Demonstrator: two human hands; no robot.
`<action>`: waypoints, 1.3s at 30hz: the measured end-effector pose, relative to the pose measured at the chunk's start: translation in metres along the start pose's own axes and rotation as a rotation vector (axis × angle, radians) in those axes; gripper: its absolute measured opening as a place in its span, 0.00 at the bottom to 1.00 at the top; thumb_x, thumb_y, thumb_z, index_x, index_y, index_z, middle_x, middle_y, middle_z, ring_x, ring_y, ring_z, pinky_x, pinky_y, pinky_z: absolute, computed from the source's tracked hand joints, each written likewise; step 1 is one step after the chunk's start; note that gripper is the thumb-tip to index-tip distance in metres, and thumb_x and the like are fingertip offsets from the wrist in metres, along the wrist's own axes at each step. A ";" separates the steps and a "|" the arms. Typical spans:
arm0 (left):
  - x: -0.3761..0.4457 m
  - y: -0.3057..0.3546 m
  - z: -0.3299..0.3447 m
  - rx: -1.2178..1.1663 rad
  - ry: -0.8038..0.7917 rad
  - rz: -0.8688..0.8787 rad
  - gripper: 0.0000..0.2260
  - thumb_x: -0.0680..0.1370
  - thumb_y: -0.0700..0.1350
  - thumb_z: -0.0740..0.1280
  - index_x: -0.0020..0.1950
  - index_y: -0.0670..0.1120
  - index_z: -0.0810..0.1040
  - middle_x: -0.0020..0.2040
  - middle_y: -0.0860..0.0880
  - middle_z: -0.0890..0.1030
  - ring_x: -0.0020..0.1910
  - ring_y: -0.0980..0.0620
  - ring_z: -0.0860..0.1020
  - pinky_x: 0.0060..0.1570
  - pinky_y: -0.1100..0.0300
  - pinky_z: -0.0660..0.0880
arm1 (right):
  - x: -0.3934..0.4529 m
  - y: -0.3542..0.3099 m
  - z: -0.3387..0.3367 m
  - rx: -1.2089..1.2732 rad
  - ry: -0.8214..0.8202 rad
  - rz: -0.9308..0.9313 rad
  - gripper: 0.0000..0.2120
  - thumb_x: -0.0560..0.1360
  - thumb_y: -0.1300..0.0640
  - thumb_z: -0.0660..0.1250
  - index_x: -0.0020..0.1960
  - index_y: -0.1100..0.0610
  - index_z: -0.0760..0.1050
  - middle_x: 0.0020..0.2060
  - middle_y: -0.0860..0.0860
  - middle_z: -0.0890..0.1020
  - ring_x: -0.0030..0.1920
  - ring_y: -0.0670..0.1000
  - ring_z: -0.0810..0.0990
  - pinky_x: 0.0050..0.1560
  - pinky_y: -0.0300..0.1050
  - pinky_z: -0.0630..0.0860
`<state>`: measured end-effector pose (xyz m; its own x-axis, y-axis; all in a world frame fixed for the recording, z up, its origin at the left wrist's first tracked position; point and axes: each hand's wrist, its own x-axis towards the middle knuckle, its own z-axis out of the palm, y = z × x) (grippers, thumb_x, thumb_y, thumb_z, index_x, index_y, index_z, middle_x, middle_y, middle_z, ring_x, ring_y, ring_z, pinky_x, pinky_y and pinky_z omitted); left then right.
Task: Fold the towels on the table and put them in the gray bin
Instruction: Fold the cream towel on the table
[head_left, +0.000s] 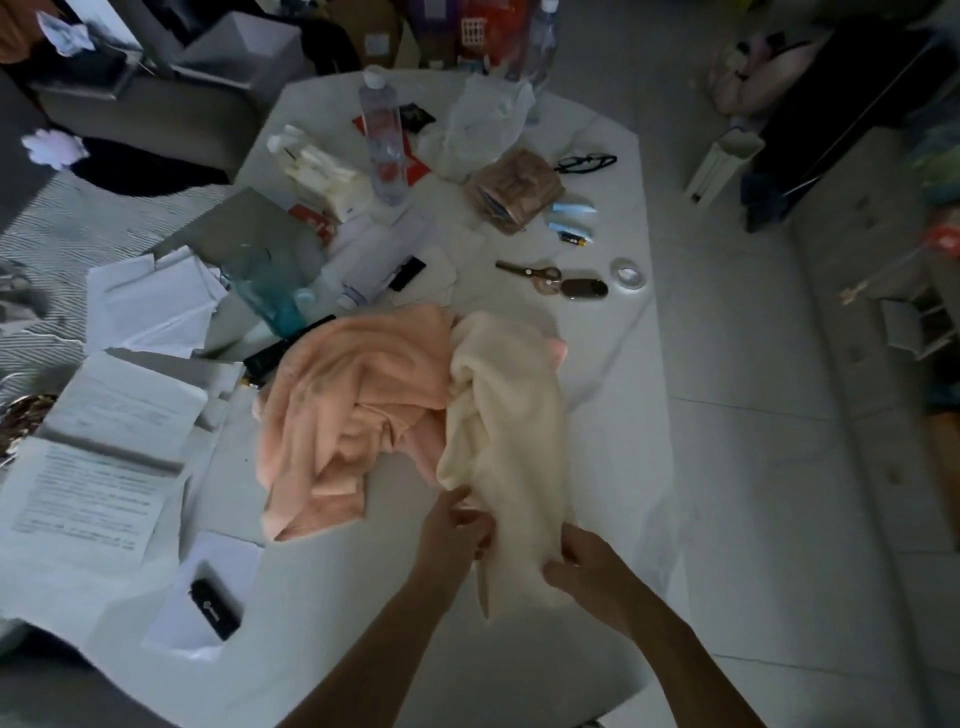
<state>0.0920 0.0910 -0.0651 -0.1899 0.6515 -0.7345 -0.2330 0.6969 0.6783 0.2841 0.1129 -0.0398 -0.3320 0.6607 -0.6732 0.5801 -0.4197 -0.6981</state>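
A cream towel (511, 415) lies crumpled on the white table (613, 395), its near edge lifted toward me. My left hand (454, 530) pinches that near edge on the left. My right hand (587, 564) grips the same edge on the right, fingers curled into the cloth. A pink towel (348, 410) lies bunched beside the cream one on its left, partly under it. No gray bin can be made out with certainty in this dim view.
Papers (98, 467) and a small black device (215, 608) cover the table's left. Beyond the towels lie scissors (530, 273), a tape roll (629, 271), two plastic bottles (383, 140), glasses (584, 163) and a teal glass (270, 291). The table's edge runs along the right, floor beyond.
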 end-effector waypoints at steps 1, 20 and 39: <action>-0.004 -0.004 0.001 -0.026 -0.006 -0.047 0.16 0.76 0.32 0.68 0.64 0.40 0.77 0.49 0.37 0.84 0.43 0.43 0.81 0.48 0.47 0.80 | -0.002 0.005 -0.007 0.012 -0.055 0.000 0.19 0.67 0.51 0.65 0.58 0.46 0.79 0.49 0.45 0.85 0.50 0.44 0.83 0.51 0.42 0.80; -0.116 -0.105 0.029 -0.717 0.079 -0.071 0.31 0.55 0.41 0.82 0.58 0.36 0.83 0.53 0.31 0.83 0.49 0.32 0.83 0.47 0.40 0.81 | 0.024 0.021 -0.032 -0.054 0.087 -0.243 0.19 0.76 0.52 0.69 0.65 0.54 0.74 0.53 0.42 0.75 0.61 0.48 0.77 0.58 0.40 0.72; -0.118 -0.142 -0.002 -0.204 0.761 -0.041 0.20 0.75 0.38 0.68 0.66 0.44 0.73 0.50 0.46 0.81 0.42 0.48 0.78 0.35 0.56 0.73 | 0.009 0.090 -0.104 0.387 0.118 0.061 0.17 0.76 0.58 0.70 0.64 0.59 0.77 0.55 0.54 0.83 0.55 0.57 0.81 0.55 0.54 0.78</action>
<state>0.1454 -0.0856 -0.0745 -0.7606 0.1909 -0.6205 -0.4107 0.5988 0.6876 0.4110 0.1460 -0.0835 -0.2051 0.6849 -0.6991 0.2654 -0.6487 -0.7133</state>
